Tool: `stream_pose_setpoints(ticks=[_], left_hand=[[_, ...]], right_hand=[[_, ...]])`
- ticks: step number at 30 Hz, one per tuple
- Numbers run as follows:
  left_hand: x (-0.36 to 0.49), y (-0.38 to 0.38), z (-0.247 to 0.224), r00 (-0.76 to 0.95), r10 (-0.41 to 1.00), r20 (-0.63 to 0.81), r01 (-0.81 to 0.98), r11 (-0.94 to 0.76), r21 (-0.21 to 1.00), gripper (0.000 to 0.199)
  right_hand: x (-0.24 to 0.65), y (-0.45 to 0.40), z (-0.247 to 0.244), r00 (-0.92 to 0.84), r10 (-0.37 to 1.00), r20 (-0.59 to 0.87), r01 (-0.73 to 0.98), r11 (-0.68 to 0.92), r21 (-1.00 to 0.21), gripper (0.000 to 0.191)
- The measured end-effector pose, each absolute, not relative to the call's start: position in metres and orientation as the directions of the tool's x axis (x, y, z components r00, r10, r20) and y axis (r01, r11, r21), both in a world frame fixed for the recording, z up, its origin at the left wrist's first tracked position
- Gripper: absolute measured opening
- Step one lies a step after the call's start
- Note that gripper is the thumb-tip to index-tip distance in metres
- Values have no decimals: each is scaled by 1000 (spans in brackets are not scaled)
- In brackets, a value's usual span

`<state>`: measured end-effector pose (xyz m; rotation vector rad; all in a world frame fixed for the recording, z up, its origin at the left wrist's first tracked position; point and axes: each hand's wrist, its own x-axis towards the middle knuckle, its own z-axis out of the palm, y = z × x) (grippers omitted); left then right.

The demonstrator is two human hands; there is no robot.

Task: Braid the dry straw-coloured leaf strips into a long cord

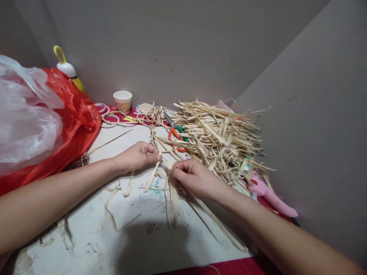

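Near the middle of the white board (pixel 94 206), my left hand (pixel 139 156) pinches a pale dried strip at the lower end of a braided cord (pixel 153 133). Just to its right, my right hand (pixel 195 177) is closed on pale strips (pixel 173 202) that hang down below its fingers. The two hands are a small gap apart, with strips running between them. Orange and green handled scissors (pixel 177 139) lie behind my hands, beside a large heap of dried strips (pixel 220 133).
A red plastic bag (pixel 83 110) and a whitish one (pixel 25 122) bulge at the left, before a yellow bottle (pixel 67 70). A paper cup (pixel 122 102) stands at the back by the grey wall (pixel 172 46). A pink tool (pixel 271 194) lies right.
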<state>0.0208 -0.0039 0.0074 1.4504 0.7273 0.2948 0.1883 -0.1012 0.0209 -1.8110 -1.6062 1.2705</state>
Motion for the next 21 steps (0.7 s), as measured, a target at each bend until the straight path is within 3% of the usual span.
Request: stream_pose_setpoints(ticks=[17,21], left_hand=[[21,-2,7,743,609,-279,258,124,958,19],[22,-1,8,743,607,-283,248,143,958,19]], right_hand=[[186,-91,18,-116,956,-268,657,-128,-743,23],[192,-93,24,-143,951,-274,694,-101,-713,31]])
